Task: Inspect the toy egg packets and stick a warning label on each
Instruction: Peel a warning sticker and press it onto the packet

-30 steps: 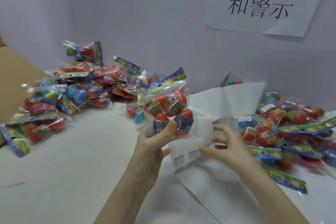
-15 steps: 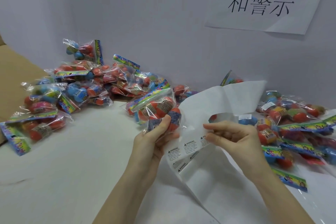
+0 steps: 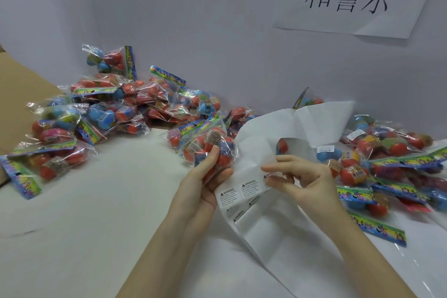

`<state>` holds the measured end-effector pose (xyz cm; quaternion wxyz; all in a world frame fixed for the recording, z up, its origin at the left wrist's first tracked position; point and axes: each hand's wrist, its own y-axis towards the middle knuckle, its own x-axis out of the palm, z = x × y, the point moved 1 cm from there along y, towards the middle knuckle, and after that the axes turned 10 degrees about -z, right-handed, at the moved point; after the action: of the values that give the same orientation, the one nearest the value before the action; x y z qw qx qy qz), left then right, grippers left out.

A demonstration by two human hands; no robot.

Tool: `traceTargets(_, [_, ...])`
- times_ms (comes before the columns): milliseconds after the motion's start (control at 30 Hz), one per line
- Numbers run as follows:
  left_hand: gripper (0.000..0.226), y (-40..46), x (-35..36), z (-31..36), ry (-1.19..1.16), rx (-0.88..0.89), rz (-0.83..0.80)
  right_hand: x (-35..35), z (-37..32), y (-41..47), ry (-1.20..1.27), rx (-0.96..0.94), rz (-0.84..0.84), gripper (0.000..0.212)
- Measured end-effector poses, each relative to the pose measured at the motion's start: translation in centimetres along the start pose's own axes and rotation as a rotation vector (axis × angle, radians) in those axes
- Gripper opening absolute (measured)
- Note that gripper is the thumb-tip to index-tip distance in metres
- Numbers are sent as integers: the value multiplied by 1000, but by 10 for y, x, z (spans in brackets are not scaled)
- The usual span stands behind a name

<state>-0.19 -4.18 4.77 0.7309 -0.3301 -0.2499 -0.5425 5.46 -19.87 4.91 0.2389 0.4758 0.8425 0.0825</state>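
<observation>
At the far left edge of the frame, a brown cardboard surface (image 3: 17, 84) is seen. A pile of toy egg packets (image 3: 101, 113) is heaped in the left half of the frame against the grey wall (image 3: 193, 19); each clear bag is seen to contain several red, blue or pink eggs under a printed header card. In the centre, one packet (image 3: 205, 143) is gripped by the left hand (image 3: 203, 184), with the thumb curled over its front; red eggs with printed bands are contained in it. Just right of it, a white label sheet (image 3: 244, 191) printed with WARNING labels is held up, and one label (image 3: 272, 176) is pinched at its corner by the right hand (image 3: 304, 179). At the right, a second pile of packets (image 3: 387, 159) is spread on the table (image 3: 84, 213). In the upper right, a printed paper sign (image 3: 350, 0) is fixed to the wall.
</observation>
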Motion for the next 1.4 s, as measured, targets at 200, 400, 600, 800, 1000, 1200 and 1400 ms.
traceTargets(200, [12,1,-2,1,-9,-1,-6,-2,1,0,-103,1,-60,52])
traceTargets(400, [12,3,-2,1,6,-3,-7,1,0,-1,-167,-42,-80,49])
traceTargets(600, [13,2,-2,0,11,-12,-17,2,0,-3,-191,-86,-88,53])
traceTargets(800, [14,4,-4,0,1,-11,-8,3,2,-3,-181,-155,-67,54])
traceTargets(1000, [13,5,-6,0,1,2,-10,5,3,-3,-218,-192,-44,51])
traceTargets(1200, [14,7,-7,1,12,12,-8,5,-1,-4,-252,-262,-12,36])
traceTargets(1400, [19,7,-8,0,8,13,-9,2,0,-4,-297,-264,5,34])
